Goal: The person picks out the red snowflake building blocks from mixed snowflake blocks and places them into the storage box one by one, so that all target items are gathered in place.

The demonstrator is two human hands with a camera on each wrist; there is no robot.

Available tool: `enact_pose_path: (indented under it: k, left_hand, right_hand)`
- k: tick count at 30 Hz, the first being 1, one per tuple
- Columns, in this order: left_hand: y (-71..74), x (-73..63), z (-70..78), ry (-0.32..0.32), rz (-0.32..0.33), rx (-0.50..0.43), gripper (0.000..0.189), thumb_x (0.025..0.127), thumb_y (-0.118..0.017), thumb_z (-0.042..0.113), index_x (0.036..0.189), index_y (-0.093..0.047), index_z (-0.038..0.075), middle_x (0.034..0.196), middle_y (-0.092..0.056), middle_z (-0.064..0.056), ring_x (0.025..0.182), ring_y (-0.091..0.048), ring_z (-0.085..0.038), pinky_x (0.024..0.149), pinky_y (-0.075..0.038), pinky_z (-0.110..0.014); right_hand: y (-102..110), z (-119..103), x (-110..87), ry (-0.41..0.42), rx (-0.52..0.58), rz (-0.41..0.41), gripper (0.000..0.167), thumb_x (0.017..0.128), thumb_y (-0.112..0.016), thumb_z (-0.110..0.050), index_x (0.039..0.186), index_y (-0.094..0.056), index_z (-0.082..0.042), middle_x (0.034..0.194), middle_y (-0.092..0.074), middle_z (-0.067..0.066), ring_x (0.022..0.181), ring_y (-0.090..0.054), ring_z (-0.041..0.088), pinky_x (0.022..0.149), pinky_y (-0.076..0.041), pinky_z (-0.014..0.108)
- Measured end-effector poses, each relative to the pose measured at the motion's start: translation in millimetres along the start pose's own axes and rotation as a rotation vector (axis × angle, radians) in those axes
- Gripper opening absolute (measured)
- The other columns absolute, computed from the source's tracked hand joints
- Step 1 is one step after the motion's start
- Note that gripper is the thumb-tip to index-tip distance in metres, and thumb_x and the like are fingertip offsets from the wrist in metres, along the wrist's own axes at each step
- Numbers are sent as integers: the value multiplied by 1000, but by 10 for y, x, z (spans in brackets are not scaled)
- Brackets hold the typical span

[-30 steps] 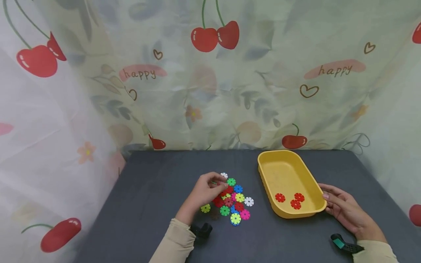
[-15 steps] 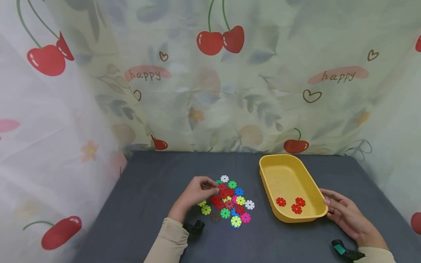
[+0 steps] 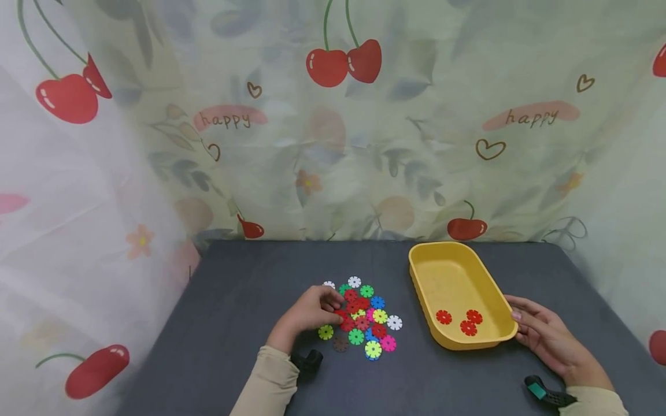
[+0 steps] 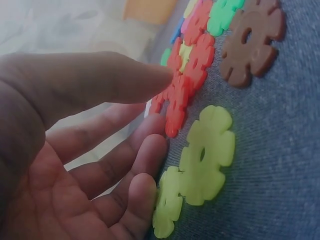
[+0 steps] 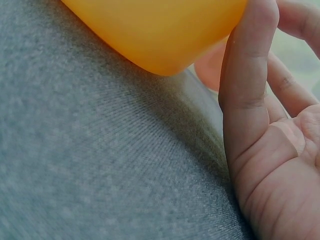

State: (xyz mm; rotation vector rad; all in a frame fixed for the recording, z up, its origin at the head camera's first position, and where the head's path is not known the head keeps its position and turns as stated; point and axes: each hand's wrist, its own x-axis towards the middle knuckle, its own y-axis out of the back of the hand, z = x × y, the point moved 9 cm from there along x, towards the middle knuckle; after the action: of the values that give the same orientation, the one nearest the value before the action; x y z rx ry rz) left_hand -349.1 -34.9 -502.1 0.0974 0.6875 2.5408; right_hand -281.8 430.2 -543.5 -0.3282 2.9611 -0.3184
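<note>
My left hand [image 3: 308, 315] is at the left edge of a loose pile of flower-shaped plastic discs. In the left wrist view its thumb tip overlaps a red disc [image 4: 177, 105], with the other fingers bent and apart from the thumb. Two yellow-green discs [image 4: 207, 155] lie beside those fingers, and a brown disc [image 4: 252, 42] is farther up. My right hand [image 3: 548, 338] rests against the outer right side of a yellow tray [image 3: 419, 289], thumb and fingertips at its near right corner. Three red discs [image 3: 469, 328] lie inside the tray, toward its near end.
Green, blue, white and pink discs, such as a pink disc [image 3: 388, 343], make up the rest of the pile. Everything stands on a dark grey table [image 3: 250, 277]. A printed cherry curtain [image 3: 354, 150] hangs along the back and sides.
My left hand has moved left and slightly nearer, from over the pile to its left edge, uncovering several discs. My right hand stays at the tray. The head view shifts slightly.
</note>
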Motion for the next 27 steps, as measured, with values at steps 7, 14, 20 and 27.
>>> enact_pose_path:
  k: [7,14,20,27]
  left_hand:
    - [-9,12,-8,8,-1,19,36,83,-88,3,115,-72,-1,108,-69,-17,96,-63,-26,85,-56,-32]
    - [-27,32,-51,18,18,41,34,82,-89,3,112,-73,0,104,-69,-14,92,-61,-22,82,-55,-33]
    - [-57,25,-64,18,17,67,30,82,-88,2,109,-75,1,101,-68,-11,91,-59,-21,81,-54,-33]
    - [-62,17,-31,2,7,87,26,82,-88,2,105,-75,2,96,-65,-10,86,-56,-18,74,-50,-27]
  right_hand:
    - [-1,-7,7,-7,3,4,41,114,-44,-8,130,-71,-35,123,-76,-11,97,-75,9,78,-62,26]
    - [13,-4,17,-7,11,-3,41,115,-44,-8,131,-71,-34,124,-76,-10,99,-75,10,79,-63,27]
    - [-12,-8,10,-5,15,-15,42,115,-43,-7,131,-71,-34,124,-76,-9,99,-75,10,80,-63,28]
    - [21,21,12,-16,13,2,41,115,-44,-9,131,-71,-35,124,-76,-10,98,-75,10,79,-63,27]
